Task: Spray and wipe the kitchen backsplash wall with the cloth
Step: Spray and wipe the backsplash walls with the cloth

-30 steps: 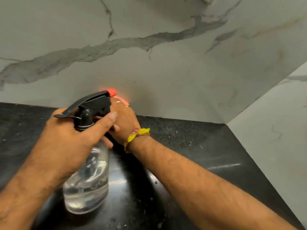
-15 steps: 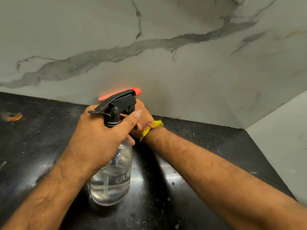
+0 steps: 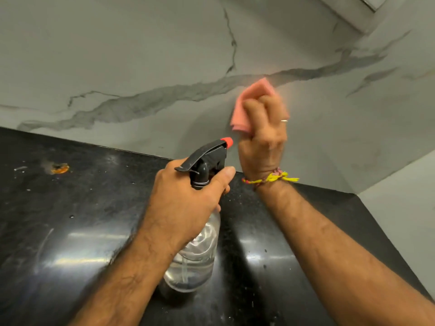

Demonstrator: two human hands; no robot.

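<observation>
Counter (image 3: 70, 231) runs along the foot of the backsplash wall (image 3: 117, 55), which rises from its back edge; a side wall (image 3: 404, 208) closes the right edge, meeting the backsplash at the back right corner. Spray bottle (image 3: 195, 255) near mid-counter, in the left hand (image 3: 188, 198), nozzle toward the backsplash. Right hand (image 3: 263, 137) behind and just right of the nozzle, higher up, pressing the cloth (image 3: 247, 102) against the backsplash above the back edge. Wrist thread (image 3: 273, 178) on the right wrist, over the back edge. Small stain (image 3: 60, 168) on the counter far left, near the back edge.
</observation>
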